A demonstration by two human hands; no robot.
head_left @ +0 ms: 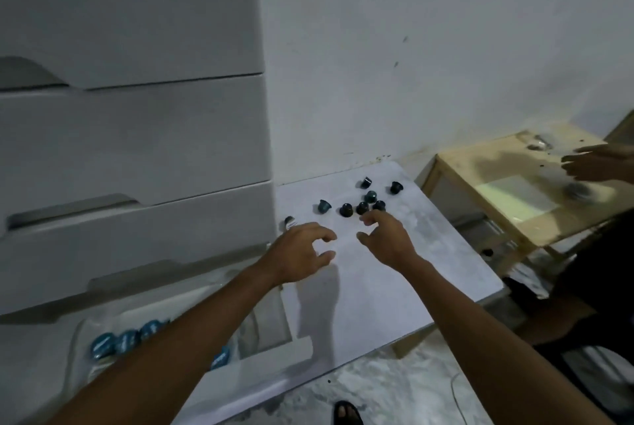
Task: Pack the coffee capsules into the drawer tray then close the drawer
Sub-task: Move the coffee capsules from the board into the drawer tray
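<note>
Several dark blue coffee capsules point(362, 207) lie scattered on a white low table point(370, 290). One capsule point(289, 222) lies apart, near the drawer unit. My left hand point(302, 253) hovers over the table with curled, spread fingers and holds nothing. My right hand point(386, 236) reaches toward the cluster, its fingertips just short of the nearest capsules, also holding nothing. At lower left the bottom drawer point(274, 352) stands pulled out. Its tray point(77, 339) holds a row of blue capsules point(125, 342), partly hidden by my left forearm.
A tall white drawer unit point(137, 136) with shut upper drawers fills the left. A wooden table point(514, 191) stands at the right, where another person's hand point(597, 164) works. A sandalled foot point(346, 412) shows on the marble floor below.
</note>
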